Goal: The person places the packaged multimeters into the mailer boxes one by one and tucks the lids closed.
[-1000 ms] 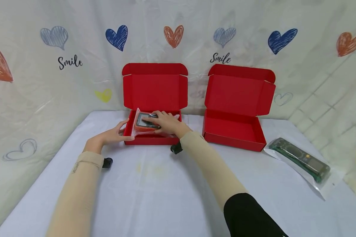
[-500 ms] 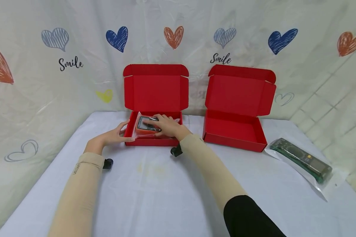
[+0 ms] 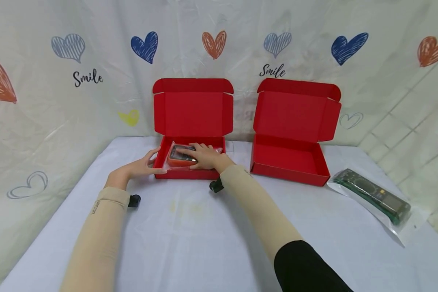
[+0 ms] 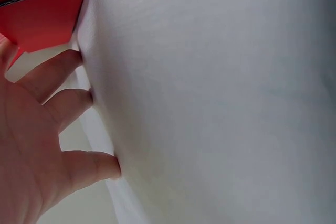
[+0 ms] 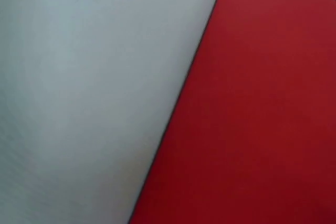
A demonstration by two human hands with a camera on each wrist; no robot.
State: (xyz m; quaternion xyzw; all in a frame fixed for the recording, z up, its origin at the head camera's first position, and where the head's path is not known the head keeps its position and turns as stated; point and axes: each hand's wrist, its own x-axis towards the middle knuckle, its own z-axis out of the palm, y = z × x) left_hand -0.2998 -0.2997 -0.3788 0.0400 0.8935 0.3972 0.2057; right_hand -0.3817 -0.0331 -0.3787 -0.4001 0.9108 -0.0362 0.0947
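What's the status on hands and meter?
Left hand at left red box. Right hand on bagged meter inside it. Lid open, no obstruction visible.

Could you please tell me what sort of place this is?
Probably a makeshift indoor tabletop workspace, judging by the heart-printed backdrop, the white cloth and the open red boxes.

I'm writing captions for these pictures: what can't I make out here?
Head view: part of the orange device, covered by the right hand.
Head view: the left sleeve print, too small to read.
Left wrist view: the rest of the red box, cut off by the picture's edge.
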